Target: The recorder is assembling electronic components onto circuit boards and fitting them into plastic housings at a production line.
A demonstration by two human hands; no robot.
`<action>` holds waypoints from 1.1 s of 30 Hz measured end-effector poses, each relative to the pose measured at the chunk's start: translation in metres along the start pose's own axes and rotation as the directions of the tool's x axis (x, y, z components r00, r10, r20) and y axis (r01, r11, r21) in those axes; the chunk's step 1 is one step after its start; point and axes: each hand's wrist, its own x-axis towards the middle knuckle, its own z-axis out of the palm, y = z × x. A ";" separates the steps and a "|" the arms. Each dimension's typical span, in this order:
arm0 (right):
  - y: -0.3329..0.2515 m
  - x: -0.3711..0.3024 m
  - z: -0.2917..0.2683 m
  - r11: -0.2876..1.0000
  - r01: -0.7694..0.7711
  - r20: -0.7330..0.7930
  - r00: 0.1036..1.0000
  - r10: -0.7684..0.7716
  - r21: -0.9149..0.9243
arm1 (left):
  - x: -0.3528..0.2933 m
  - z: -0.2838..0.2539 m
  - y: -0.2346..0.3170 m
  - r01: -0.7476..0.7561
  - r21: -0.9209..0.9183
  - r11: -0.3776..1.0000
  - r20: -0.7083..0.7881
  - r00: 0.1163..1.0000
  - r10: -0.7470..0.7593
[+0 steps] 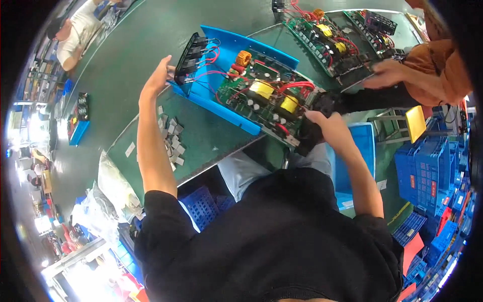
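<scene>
A green circuit board [274, 93] with yellow transformers and a copper coil lies partly inside a blue metal housing [229, 108] on the bench. My left hand [160, 76] grips the outer edge of a black end panel [189, 59], which stands tilted at the housing's left end. Red wires [214, 55] run from this panel to the board. At the opposite end, my right hand [329, 128] is closed round a black end piece [314, 126] beside the board; the fingertips are partly hidden.
More circuit boards [327, 40] lie at the far right, near a co-worker's hand [387, 73]. Small grey pieces [172, 141] are heaped left of the housing. Another blue unit [79, 126] sits far left. Blue crates [422, 171] and a blue bin [359, 151] stand right.
</scene>
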 end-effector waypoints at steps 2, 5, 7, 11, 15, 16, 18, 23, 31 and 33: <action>-0.032 -0.007 0.001 1.000 -0.003 0.067 0.998 0.004 -0.002 | -0.005 -0.015 0.007 0.037 0.036 0.999 0.067 0.997 -0.039; -0.032 0.002 0.010 0.995 0.073 0.103 0.991 -0.080 0.070 | -0.014 -0.030 0.016 0.096 0.059 0.994 0.187 0.977 -0.106; -0.036 0.005 0.007 0.988 0.151 0.004 0.988 -0.151 0.016 | -0.020 -0.019 0.034 0.173 0.077 0.982 0.124 0.976 -0.181; -0.075 -0.005 0.033 0.999 0.026 0.200 0.980 -0.021 -0.023 | -0.050 -0.055 0.031 0.219 0.160 0.962 0.225 0.941 -0.252; -0.074 0.028 0.030 0.945 0.159 0.020 0.987 -0.160 -0.285 | -0.055 0.008 0.084 0.105 -0.009 0.994 0.166 0.981 -0.102; -0.076 0.034 0.029 0.930 0.173 -0.014 0.982 -0.188 -0.325 | -0.055 0.016 0.092 -0.012 -0.091 0.996 0.204 0.978 0.030; -0.081 0.044 0.016 0.980 0.041 -0.021 0.999 -0.046 -0.194 | -0.046 0.027 0.114 -0.033 -0.030 0.999 0.203 0.978 0.038; -0.131 -0.017 0.070 0.856 0.222 -0.399 0.811 -0.428 -0.467 | -0.036 -0.043 0.005 0.393 -0.303 0.868 0.242 0.913 -0.329; -0.098 0.008 0.199 -0.181 -0.369 0.393 0.912 0.119 0.912 | -0.205 -0.026 0.011 -0.061 -0.439 0.896 -0.306 0.948 -0.086; -0.114 0.010 0.212 -0.098 -0.036 0.062 0.959 0.276 0.994 | -0.265 -0.027 -0.001 0.039 -0.500 0.865 -0.258 0.947 -0.191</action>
